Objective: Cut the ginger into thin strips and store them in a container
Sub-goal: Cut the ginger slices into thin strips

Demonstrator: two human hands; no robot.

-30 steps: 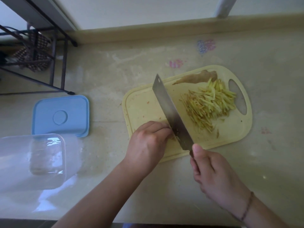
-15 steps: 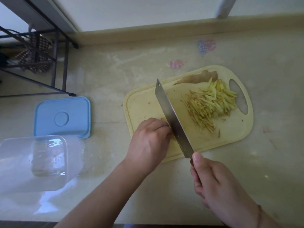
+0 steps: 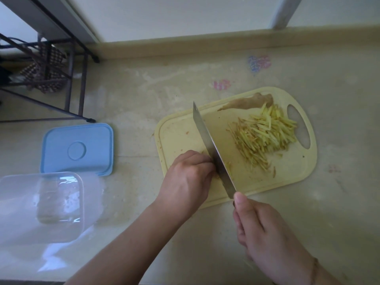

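1. Pale-yellow plastic cutting board (image 3: pixel 287 182) is seen on the beige countertop (image 3: pixel 205 243), toward its right side.
2. Ginger strips (image 3: pixel 265 136) are heaped at the board's handle end; an uncut ginger piece (image 3: pixel 248 103) lies at its far edge.
3. The knife (image 3: pixel 213 153) is gripped at the handle by the right hand (image 3: pixel 265 237), thumb laid along the top.
4. The left hand (image 3: pixel 187 179) is curled against the blade near the board's front edge; what it pins is hidden, presumably ginger.
5. A clear container (image 3: pixel 41 204) sits near the countertop's left edge, a blue lid (image 3: pixel 78 149) just behind it.
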